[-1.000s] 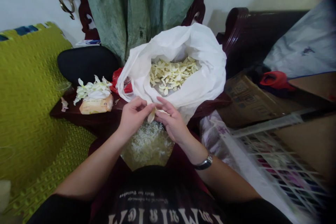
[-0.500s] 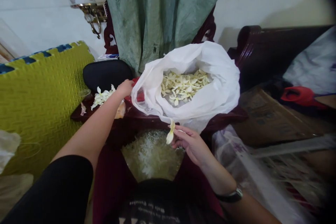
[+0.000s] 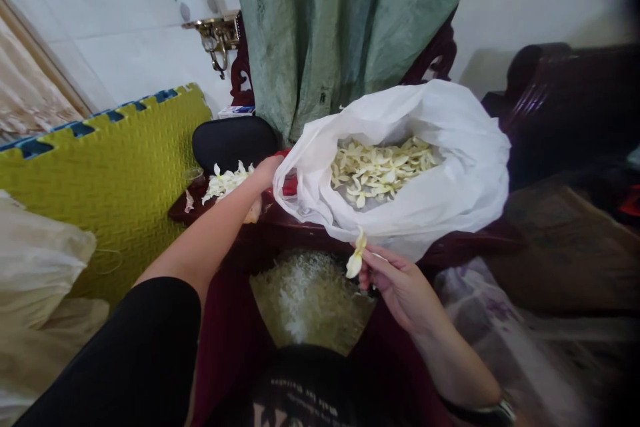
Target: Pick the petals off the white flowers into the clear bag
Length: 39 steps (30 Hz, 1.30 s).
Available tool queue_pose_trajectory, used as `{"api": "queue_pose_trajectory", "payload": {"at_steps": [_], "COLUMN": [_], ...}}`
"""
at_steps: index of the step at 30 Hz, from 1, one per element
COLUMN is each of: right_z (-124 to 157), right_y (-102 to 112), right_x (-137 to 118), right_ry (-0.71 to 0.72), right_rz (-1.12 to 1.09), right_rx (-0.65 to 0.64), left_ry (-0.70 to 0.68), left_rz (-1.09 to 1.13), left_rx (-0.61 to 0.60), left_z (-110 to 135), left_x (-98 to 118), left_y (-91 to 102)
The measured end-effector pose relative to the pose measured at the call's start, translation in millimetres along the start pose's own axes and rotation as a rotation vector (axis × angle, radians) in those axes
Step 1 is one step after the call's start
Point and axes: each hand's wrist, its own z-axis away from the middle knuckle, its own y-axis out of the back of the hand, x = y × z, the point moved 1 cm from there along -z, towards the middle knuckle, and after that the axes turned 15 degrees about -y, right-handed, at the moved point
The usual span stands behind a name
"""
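Note:
My right hand point(image 3: 397, 280) pinches a pale yellow-white flower point(image 3: 357, 255) between thumb and fingers, just below the near rim of a white plastic bag point(image 3: 465, 190). Inside the bag lies a heap of similar flowers point(image 3: 385, 163). My left hand point(image 3: 270, 168) reaches to the bag's left side, beside something red point(image 3: 287, 180). Its fingertips are hidden there, so whether they hold anything does not show. A small pile of white flowers point(image 3: 227, 180) lies on the dark red wooden surface point(image 3: 225, 223), left of my left forearm.
Below, between my legs, sits a container of fine whitish pieces point(image 3: 300, 293). A black rounded pad point(image 3: 235, 141) stands behind the small pile. Yellow foam matting point(image 3: 125, 173) leans on the left, and a green cloth point(image 3: 345, 33) hangs behind the bag. Cardboard point(image 3: 575, 247) lies at right.
The camera has turned left, so the scene sits further right in view. Both hands keep nearly the same places beside the bag, and the right hand still holds the flower.

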Motion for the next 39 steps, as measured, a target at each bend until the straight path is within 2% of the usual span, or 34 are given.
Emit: {"api": "queue_pose_trajectory", "payload": {"at_steps": [3,5,6,8,9,10,11,14,16,19,22,29,35,39], "right_z": [-1,-1,-1,-2,-3,-4,-5,-7,-7,-6,-5,-4,-4,-5], "right_y": [-5,-9,-12,-18,-20,-23,-25,-29,-31,-31,-30,-25,-21,-21], "right_x": [-2,-2,-3,-4,-4,-5,-5,-4,-2,1,3,4,2,1], "right_ry": [0.018,0.027,0.031,0.038,0.048,0.061,0.079,0.132,0.159,0.189,0.192,0.138,0.062,0.053], "right_rz": [-0.015,-0.015,-0.012,0.0,0.005,0.015,0.032,0.113,0.167,0.205,0.184,0.126,0.063,0.042], "right_rx": [-0.008,-0.018,-0.024,-0.035,-0.031,-0.027,-0.022,-0.026,-0.032,-0.023,-0.017,-0.098,-0.185,-0.178], "left_ry": [-0.028,-0.065,-0.099,-0.225,-0.29,-0.325,-0.342,-0.301,-0.252,-0.217,-0.199,-0.183,-0.172,-0.129], "left_rz": [0.022,0.022,0.017,-0.01,0.006,0.042,0.102,0.351,0.462,0.572,0.627,0.677,0.657,0.668], "left_rx": [-0.07,-0.026,0.046,0.346,0.443,0.466,0.395,0.056,-0.056,-0.06,-0.002,0.017,0.102,0.049], "left_z": [13,22,28,45,57,70,84,122,137,144,143,144,144,142], "left_x": [6,15,22,44,58,74,89,126,139,142,139,142,142,140], "left_y": [20.9,38.2,46.2,58.4,60.1,58.2,52.6,20.1,-4.6,-30.7,-41.1,-46.2,-49.6,-49.5]}}
